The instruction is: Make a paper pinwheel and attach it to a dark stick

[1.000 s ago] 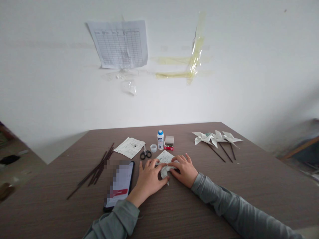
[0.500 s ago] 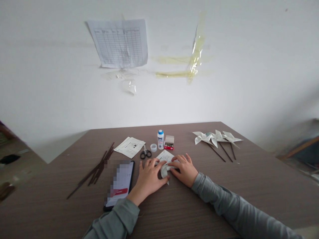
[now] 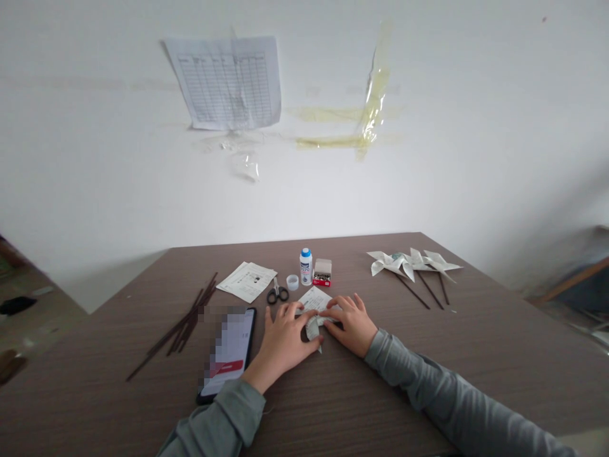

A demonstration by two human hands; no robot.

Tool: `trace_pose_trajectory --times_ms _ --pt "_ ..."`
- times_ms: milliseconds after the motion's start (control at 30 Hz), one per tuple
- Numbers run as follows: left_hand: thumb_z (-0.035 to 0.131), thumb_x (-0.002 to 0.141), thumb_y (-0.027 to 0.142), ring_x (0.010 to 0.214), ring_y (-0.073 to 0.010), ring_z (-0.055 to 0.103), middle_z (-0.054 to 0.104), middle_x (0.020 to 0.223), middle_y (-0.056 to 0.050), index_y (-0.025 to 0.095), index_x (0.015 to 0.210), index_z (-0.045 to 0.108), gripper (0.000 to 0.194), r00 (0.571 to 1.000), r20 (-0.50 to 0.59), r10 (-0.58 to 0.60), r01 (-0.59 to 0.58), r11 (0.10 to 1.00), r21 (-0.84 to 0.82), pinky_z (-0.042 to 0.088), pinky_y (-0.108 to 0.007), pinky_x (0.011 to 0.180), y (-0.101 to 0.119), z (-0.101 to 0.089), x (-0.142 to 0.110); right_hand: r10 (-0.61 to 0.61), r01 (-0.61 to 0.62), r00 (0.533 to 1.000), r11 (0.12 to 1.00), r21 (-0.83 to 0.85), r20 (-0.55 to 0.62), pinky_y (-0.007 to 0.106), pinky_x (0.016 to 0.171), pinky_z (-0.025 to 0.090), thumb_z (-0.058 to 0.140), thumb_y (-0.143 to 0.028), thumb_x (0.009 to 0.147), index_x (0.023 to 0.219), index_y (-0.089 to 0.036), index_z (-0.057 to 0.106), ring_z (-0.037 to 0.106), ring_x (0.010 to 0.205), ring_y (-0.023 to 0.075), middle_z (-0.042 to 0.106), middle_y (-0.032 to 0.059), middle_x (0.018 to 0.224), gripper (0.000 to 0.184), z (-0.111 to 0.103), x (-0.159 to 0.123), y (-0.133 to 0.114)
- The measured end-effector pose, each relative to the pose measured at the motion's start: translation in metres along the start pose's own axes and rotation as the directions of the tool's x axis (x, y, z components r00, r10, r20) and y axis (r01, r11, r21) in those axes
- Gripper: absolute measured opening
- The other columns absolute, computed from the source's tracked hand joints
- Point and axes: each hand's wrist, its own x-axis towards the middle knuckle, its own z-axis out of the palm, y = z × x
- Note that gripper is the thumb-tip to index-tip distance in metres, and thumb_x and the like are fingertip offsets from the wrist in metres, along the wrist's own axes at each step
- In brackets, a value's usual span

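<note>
paper (image 3: 313,329) lies between left hand (image 3: 284,343) and right hand (image 3: 349,325)

Grey-green long sleeves (image 3: 428,387) cross a brown wood-grain tabletop (image 3: 304,431) streaked with darker lines. A white folded paper flecked with grey print (image 3: 313,329) lies between them. Nearby stand a white bottle with a blue cap (image 3: 306,266) and a red-and-white box (image 3: 322,273), with black-handled scissors (image 3: 278,294), dark brown sticks (image 3: 190,327) and white paper pinwheels (image 3: 409,263) on the table. A black-framed phone (image 3: 228,352) shows pale pixelated blocks and a red band, while yellowed tape (image 3: 375,95) streaks the white wall (image 3: 95,190).
</note>
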Motion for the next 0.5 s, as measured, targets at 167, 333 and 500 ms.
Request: trace_pose_trajectory --times_ms 167,333,500 --pt "0.093 0.110 0.048 0.177 -0.0530 0.063 0.078 0.181 -0.017 0.038 0.171 0.088 0.062 1.000 0.000 0.001 -0.001 1.000 -0.011 0.031 -0.095 0.155 0.001 -0.001 -0.002 -0.012 0.011 1.000 0.999 0.036 0.013 0.087 0.156 0.038 0.078 -0.036 0.122 0.145 -0.043 0.101 0.080 0.154 0.0417 0.090 0.0098 0.156 0.032 -0.004 0.001 0.001" --pt "0.093 0.111 0.047 0.178 -0.0522 0.063 0.077 0.183 -0.017 0.038 0.170 0.088 0.060 1.000 0.027 -0.009 0.009 1.000 0.000 0.032 -0.096 0.155 0.004 -0.006 0.000 -0.009 0.009 1.000 1.000 0.020 0.000 0.086 0.156 0.039 0.080 -0.033 0.121 0.144 -0.041 0.100 0.080 0.154 0.0400 0.091 0.0083 0.156 0.032 0.001 0.001 0.002" --pt "0.097 0.107 0.049 0.175 -0.0536 0.065 0.079 0.178 -0.016 0.039 0.165 0.091 0.059 1.000 0.004 0.000 0.000 1.000 -0.006 0.035 -0.096 0.154 0.002 -0.005 0.002 -0.011 0.011 0.999 1.000 -0.004 -0.040 0.086 0.152 0.043 0.083 -0.035 0.118 0.139 -0.043 0.101 0.080 0.146 0.0409 0.090 0.0071 0.151 0.030 0.007 0.002 0.004"
